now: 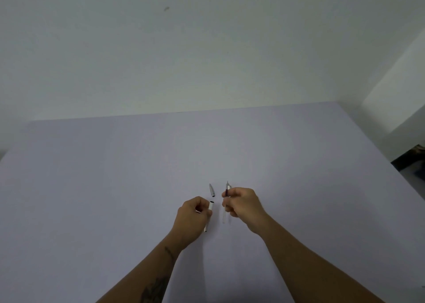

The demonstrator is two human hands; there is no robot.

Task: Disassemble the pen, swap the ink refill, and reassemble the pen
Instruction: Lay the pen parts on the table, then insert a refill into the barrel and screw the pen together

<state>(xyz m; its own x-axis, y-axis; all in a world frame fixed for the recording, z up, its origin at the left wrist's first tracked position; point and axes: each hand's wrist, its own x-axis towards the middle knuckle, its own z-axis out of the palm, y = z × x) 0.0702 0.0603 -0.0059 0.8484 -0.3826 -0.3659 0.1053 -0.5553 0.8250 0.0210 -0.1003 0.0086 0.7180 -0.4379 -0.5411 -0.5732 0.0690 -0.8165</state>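
Observation:
The pen is apart on the pale lilac table point(115, 176). My left hand point(193, 220) grips the white pen barrel point(210, 207), whose open end points away from me and whose rear end sticks out below my fist. My right hand point(241, 203) pinches a thin ink refill point(227, 190) near its dark tip, which points away. A second, clear refill point(224, 217) lies on the table just under my right fingers; whether they touch it I cannot tell. The silver tip cone point(212, 190) lies loose between and just beyond both hands.
A plain white wall rises behind the table's far edge point(184, 112). The table's right edge point(404, 180) drops off toward a dark floor area and a white block at the far right.

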